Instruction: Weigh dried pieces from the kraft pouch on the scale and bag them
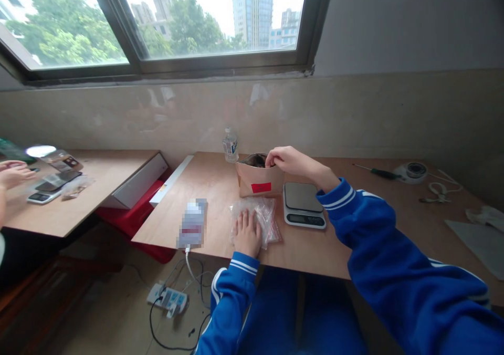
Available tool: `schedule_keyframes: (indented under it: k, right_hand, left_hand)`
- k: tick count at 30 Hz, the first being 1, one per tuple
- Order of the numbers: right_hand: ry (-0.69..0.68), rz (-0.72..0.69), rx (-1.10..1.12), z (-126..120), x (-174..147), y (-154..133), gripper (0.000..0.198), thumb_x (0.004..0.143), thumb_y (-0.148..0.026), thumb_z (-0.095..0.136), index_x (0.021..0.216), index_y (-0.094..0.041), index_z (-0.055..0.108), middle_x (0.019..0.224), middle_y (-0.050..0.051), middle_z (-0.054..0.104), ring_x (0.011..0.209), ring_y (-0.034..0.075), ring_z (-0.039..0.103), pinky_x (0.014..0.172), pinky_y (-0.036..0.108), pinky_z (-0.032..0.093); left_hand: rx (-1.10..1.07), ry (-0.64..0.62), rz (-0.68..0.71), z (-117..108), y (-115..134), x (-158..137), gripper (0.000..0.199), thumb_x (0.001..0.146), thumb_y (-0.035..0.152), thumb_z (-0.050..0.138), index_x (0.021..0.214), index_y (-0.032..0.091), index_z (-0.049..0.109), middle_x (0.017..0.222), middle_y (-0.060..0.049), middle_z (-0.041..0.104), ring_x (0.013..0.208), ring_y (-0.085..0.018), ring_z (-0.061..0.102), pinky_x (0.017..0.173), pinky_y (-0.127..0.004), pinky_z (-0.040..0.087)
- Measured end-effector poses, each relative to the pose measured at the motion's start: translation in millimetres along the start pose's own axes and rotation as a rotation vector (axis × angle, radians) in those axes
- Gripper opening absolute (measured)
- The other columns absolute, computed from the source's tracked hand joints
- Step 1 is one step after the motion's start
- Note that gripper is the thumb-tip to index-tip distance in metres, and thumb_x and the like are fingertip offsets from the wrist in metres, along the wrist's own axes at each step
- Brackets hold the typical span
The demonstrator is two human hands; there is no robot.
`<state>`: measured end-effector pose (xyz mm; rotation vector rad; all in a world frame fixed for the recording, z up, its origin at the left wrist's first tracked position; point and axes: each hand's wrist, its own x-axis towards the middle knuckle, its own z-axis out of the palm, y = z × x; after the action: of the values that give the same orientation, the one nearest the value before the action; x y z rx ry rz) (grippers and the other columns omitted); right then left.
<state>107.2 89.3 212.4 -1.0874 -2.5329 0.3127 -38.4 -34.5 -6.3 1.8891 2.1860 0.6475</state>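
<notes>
My left hand [247, 233] lies flat with its fingers spread on a pile of clear plastic bags [266, 208] near the table's front edge. Behind the pile stands an open brown paper bag [246, 179] with a red label on its front. My right hand [287, 159] reaches over the bag's right rim, fingers curled together and tips dipping into the mouth. What they grip, if anything, is hidden, and the dark contents are hard to make out. Just right of the paper bag sits a digital kitchen scale [303, 197] with nothing on its plate.
A plastic bottle [230, 146] stands behind the paper bag. To the left, a blurred-out phone [192, 223] has a white cable running down to a power strip [167, 298]. A screwdriver [381, 173] and a round white device [411, 172] lie at right. Another person's hand [14, 174] is at the left table.
</notes>
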Motion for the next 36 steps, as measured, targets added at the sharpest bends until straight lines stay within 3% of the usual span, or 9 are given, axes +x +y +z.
schedule_keyframes:
  k: [5, 10, 14, 22, 25, 29, 32, 36]
  right_hand:
    - [-0.019, 0.116, -0.240, -0.3, 3.2, -10.9, 0.013, 0.089, -0.020, 0.050, 0.094, -0.012, 0.060, 0.088, 0.011, 0.068, 0.081, 0.021, 0.065, 0.069, 0.027, 0.046]
    - [-0.075, 0.219, -0.354, 9.6, 17.9, -24.2, 0.034, 0.086, -0.034, 0.060, 0.102, -0.006, 0.053, 0.085, 0.017, 0.066, 0.085, 0.030, 0.067, 0.070, 0.031, 0.048]
    - [-0.152, 0.231, -0.211, 14.5, 34.7, -18.2, 0.045, 0.081, -0.034, 0.066, 0.112, -0.006, 0.048, 0.088, 0.016, 0.067, 0.086, 0.030, 0.066, 0.072, 0.032, 0.048]
    - [-0.311, 0.158, -0.187, 13.4, 41.0, -9.6, 0.034, 0.078, -0.035, 0.063, 0.105, -0.016, 0.058, 0.101, 0.011, 0.068, 0.086, 0.024, 0.065, 0.073, 0.030, 0.049]
    - [-0.313, 0.196, -0.249, 23.2, 30.9, -19.8, 0.047, 0.078, -0.035, 0.062, 0.116, -0.009, 0.053, 0.105, 0.018, 0.066, 0.090, 0.029, 0.065, 0.075, 0.033, 0.049]
    - [-0.304, 0.234, -0.288, 39.8, 14.6, -37.3, 0.062, 0.084, -0.028, 0.053, 0.132, 0.006, 0.034, 0.109, 0.027, 0.064, 0.094, 0.033, 0.065, 0.076, 0.034, 0.050]
    - [-0.295, 0.204, -0.324, 43.1, 6.8, -46.9, 0.056, 0.085, -0.017, 0.048, 0.131, 0.009, 0.031, 0.108, 0.028, 0.063, 0.096, 0.031, 0.065, 0.077, 0.033, 0.050]
    - [-0.291, 0.209, -0.351, 32.9, 4.2, -52.7, 0.040, 0.087, -0.010, 0.042, 0.125, 0.003, 0.041, 0.110, 0.026, 0.063, 0.100, 0.028, 0.064, 0.081, 0.032, 0.049]
  left_hand:
    - [-0.003, 0.000, 0.014, 1.4, -2.9, 0.3, 0.048, 0.089, 0.030, 0.035, 0.136, 0.025, 0.044, 0.146, -0.008, 0.037, 0.137, -0.028, 0.029, 0.112, -0.048, 0.022]
    - [-0.017, 0.028, 0.040, 2.8, -5.0, 0.0, 0.047, 0.089, 0.030, 0.037, 0.136, 0.026, 0.045, 0.144, -0.008, 0.040, 0.136, -0.028, 0.031, 0.111, -0.048, 0.023]
    - [-0.010, 0.006, 0.027, 2.9, -4.8, 0.3, 0.048, 0.089, 0.030, 0.036, 0.136, 0.025, 0.044, 0.146, -0.008, 0.037, 0.136, -0.027, 0.029, 0.111, -0.048, 0.022]
    - [-0.008, 0.000, 0.024, 1.6, -3.7, 0.1, 0.048, 0.090, 0.031, 0.033, 0.136, 0.025, 0.045, 0.146, -0.007, 0.037, 0.137, -0.027, 0.028, 0.112, -0.047, 0.020]
    - [-0.001, 0.013, 0.034, 1.0, -4.3, 0.3, 0.047, 0.090, 0.031, 0.034, 0.135, 0.025, 0.046, 0.145, -0.007, 0.038, 0.136, -0.028, 0.029, 0.111, -0.047, 0.021]
    - [0.020, -0.015, 0.036, 0.3, -3.9, 0.9, 0.048, 0.090, 0.030, 0.035, 0.135, 0.021, 0.045, 0.146, -0.009, 0.037, 0.137, -0.028, 0.028, 0.111, -0.047, 0.021]
    - [0.068, 0.006, 0.031, 0.2, -2.0, 0.7, 0.047, 0.090, 0.027, 0.036, 0.135, 0.020, 0.046, 0.145, -0.008, 0.039, 0.135, -0.027, 0.031, 0.111, -0.046, 0.023]
    - [0.135, 0.032, 0.034, -0.2, -0.2, -0.2, 0.045, 0.090, 0.025, 0.036, 0.133, 0.022, 0.047, 0.144, -0.006, 0.041, 0.134, -0.025, 0.033, 0.110, -0.043, 0.026]
